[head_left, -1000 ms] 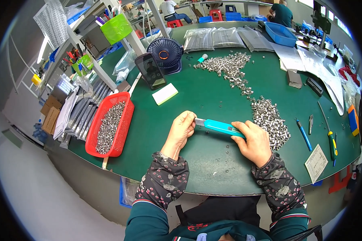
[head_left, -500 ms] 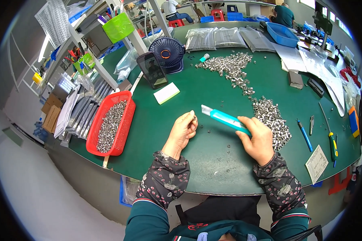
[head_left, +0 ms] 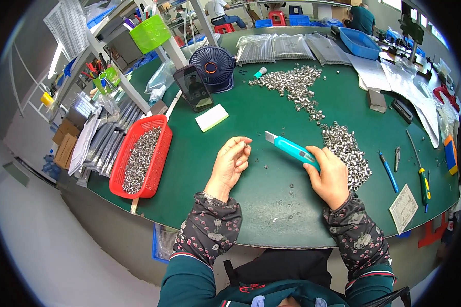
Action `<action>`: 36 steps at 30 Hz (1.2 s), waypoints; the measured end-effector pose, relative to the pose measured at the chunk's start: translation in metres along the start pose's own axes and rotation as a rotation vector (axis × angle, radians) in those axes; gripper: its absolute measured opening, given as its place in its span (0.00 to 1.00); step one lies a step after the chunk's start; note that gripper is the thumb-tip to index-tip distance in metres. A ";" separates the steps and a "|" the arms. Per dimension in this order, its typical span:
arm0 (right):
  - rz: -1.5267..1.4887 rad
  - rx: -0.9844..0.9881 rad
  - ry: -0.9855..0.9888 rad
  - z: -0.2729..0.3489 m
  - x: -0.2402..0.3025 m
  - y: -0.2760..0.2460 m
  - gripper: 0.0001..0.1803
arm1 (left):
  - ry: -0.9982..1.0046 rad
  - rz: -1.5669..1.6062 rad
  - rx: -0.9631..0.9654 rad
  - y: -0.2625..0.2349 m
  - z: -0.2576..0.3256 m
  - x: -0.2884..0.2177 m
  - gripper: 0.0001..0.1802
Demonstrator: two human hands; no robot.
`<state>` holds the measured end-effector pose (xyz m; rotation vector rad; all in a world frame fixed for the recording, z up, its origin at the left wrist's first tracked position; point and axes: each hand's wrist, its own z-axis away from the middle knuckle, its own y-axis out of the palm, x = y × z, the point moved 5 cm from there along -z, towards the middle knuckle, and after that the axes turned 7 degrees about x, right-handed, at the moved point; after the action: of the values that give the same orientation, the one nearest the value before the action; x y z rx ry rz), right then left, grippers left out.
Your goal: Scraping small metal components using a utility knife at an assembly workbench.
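Observation:
My right hand [head_left: 329,176] is wrapped round a teal utility knife [head_left: 291,149], whose bare blade points left toward my other hand. My left hand [head_left: 229,162] pinches a small shiny metal ring [head_left: 247,145] between thumb and fingertips; the fingers cover most of it. A short gap separates the blade from the ring. Beside my right hand lies a pile of small metal rings [head_left: 346,153], and a second pile [head_left: 292,84] spreads farther back. To the left stands a red plastic basket [head_left: 162,158] with many of the same rings in it.
On the green table [head_left: 261,215] are a phone [head_left: 193,89], a dark fan [head_left: 211,69] and a white pad [head_left: 212,118]. At right lie a blue pen-like tool [head_left: 388,173], a screwdriver [head_left: 424,185] and a paper slip [head_left: 403,209]. Bagged parts [head_left: 254,50] and a blue tray [head_left: 360,44] line the back.
The knife has drawn a little to the right, away from my left hand. My left fingers have shifted slightly around the ring, and the forefinger now stretches farther right.

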<state>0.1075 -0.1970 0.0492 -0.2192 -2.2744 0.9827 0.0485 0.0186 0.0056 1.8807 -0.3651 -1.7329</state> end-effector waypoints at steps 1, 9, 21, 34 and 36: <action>0.051 -0.047 -0.030 -0.001 0.006 -0.005 0.17 | -0.004 -0.002 0.005 0.000 0.000 -0.001 0.07; 0.230 0.000 -0.067 -0.001 0.007 -0.002 0.18 | 0.011 -0.048 0.012 0.000 -0.001 -0.001 0.08; -0.421 0.243 0.135 0.001 -0.008 0.013 0.15 | 0.030 -0.030 0.035 -0.004 -0.003 0.005 0.06; -0.250 0.208 0.030 0.001 0.002 0.006 0.14 | 0.015 -0.168 0.026 -0.006 -0.003 0.007 0.08; -0.107 0.092 -0.092 0.001 0.013 0.001 0.14 | 0.008 -0.171 0.022 -0.008 -0.002 0.007 0.09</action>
<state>0.0967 -0.1922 0.0545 -0.0132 -2.2910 1.0578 0.0505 0.0215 -0.0048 1.9841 -0.2259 -1.8377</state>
